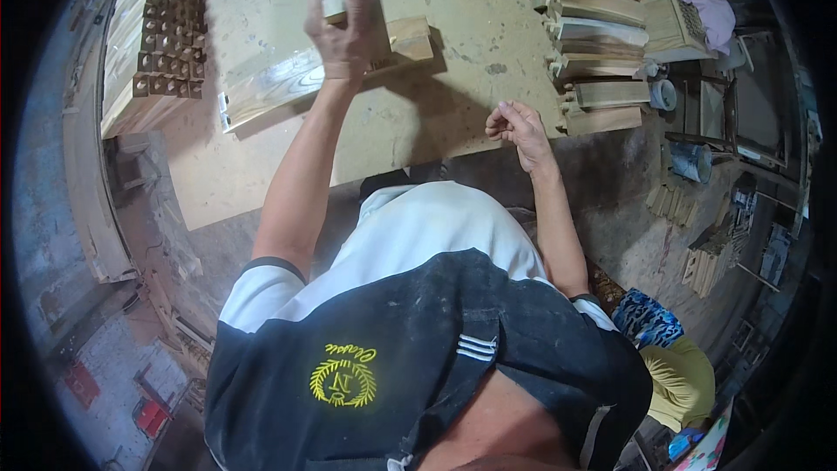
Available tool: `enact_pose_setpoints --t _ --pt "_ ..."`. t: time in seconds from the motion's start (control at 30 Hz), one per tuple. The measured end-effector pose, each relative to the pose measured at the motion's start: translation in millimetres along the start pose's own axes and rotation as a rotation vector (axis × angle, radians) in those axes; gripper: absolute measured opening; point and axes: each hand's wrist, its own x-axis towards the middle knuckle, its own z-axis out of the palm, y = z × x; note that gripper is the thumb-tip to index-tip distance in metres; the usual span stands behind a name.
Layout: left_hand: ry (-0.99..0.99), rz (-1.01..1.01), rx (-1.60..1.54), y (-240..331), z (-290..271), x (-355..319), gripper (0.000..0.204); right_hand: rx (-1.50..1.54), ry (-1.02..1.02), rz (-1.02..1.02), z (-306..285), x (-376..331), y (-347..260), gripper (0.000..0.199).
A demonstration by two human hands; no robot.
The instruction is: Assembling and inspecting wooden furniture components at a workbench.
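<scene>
On the workbench (pixel 261 166), our left hand (pixel 347 30) clamps a small sanding block (pixel 333 0) w/ curled fingers atop the wood plank (pixel 288 83), pressing it flat; right hand (pixel 520 129), loosely curled & empty, rests near bench edge.

Left hand (pixel 346 35) reaches far forward, grip closed, arm straight; right hand (pixel 520 129) hangs nearer, fingers loosely curled, holding nothing.
</scene>
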Motion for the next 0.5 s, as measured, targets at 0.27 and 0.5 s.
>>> enact_pose_setpoints --t 0.27,0.5 --pt "0.017 -0.111 -0.138 -42 -17 -22 0.026 -0.083 -0.081 -0.075 21 -6 -3 0.027" --pt "-0.023 -0.093 -0.249 -3 -6 -16 0.04 0.043 -0.384 -0.781 82 -120 -117 0.048"
